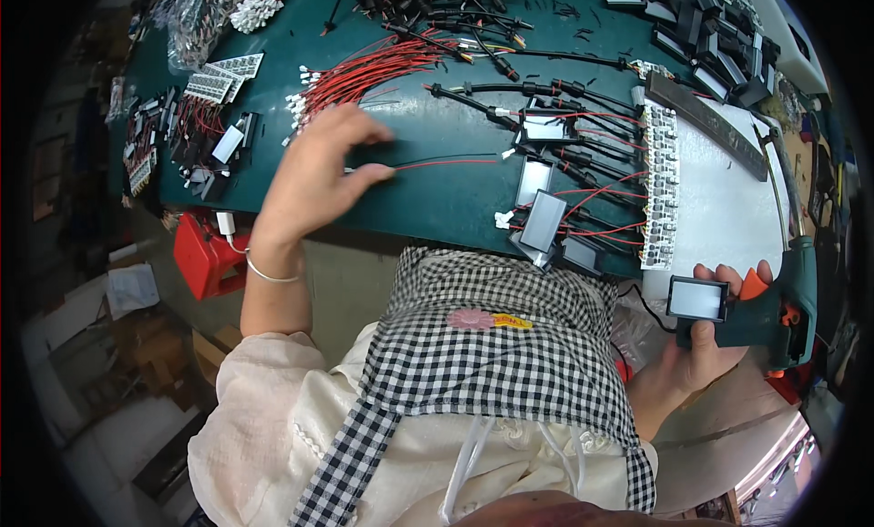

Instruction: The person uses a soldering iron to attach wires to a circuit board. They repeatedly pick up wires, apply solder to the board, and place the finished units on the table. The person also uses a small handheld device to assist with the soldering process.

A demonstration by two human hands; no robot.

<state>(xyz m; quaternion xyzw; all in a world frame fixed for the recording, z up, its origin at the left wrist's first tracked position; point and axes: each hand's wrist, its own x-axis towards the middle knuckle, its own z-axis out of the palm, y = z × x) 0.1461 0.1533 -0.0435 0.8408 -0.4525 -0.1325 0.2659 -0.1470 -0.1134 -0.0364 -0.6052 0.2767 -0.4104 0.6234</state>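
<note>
My left hand (pixel 319 174) is over the table's left part, thumb and fingers apart. Near its thumb tip a thin red and black wire pair (pixel 446 162) stretches to the right; whether the thumb touches it I cannot tell. Low on the right, my right hand (pixel 706 345) grips a small black-framed display module (pixel 697 299) with a pale screen, thumb below and fingertips above. Right beside it is a green glue gun (pixel 797 299) with an orange part (pixel 753 284) by my fingertips. More display modules (pixel 543 219) lie at the table's front edge.
A row of small circuit boards (pixel 659 186) with attached cables sits along a white pad (pixel 715 199), under a dark bar (pixel 706 122). Red wires (pixel 364 76) with white connectors are bundled beyond my left hand. Black housings (pixel 719 40) pile up far right. A red stool (pixel 209 258) stands below left.
</note>
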